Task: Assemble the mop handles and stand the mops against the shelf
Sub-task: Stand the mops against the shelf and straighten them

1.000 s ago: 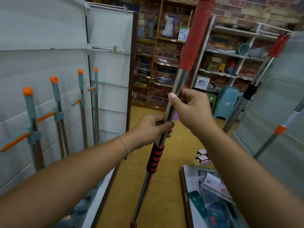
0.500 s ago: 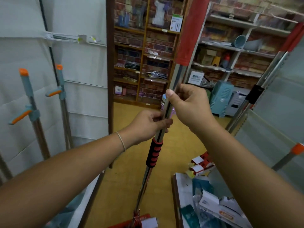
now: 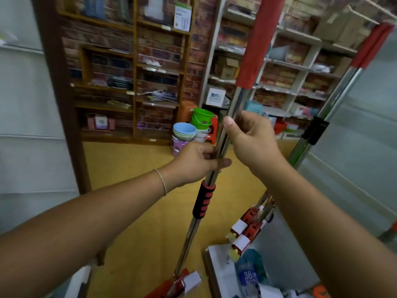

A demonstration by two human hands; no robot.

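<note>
A steel mop handle (image 3: 234,108) stands tilted before me, with a red sleeve (image 3: 257,39) at the top and a black and red foam grip (image 3: 203,200) lower down. My left hand (image 3: 193,163) grips the pole just above the foam grip. My right hand (image 3: 251,138) holds the pole higher up, thumb along it. The mop's red head (image 3: 178,284) rests on the yellow floor. A second mop handle (image 3: 335,97) with a red sleeve and black clamp leans against the grey shelf panel (image 3: 365,147) on the right.
Stacked plastic buckets (image 3: 189,132) stand on the floor ahead by wooden shelves (image 3: 133,82). Packaged goods (image 3: 249,274) and red-white boxes (image 3: 247,231) lie low on the right. A grey panel (image 3: 28,125) lines the left side.
The view has swung right: the teal and orange mops on the left panel have left the frame. Both hands keep their hold on the pole.
</note>
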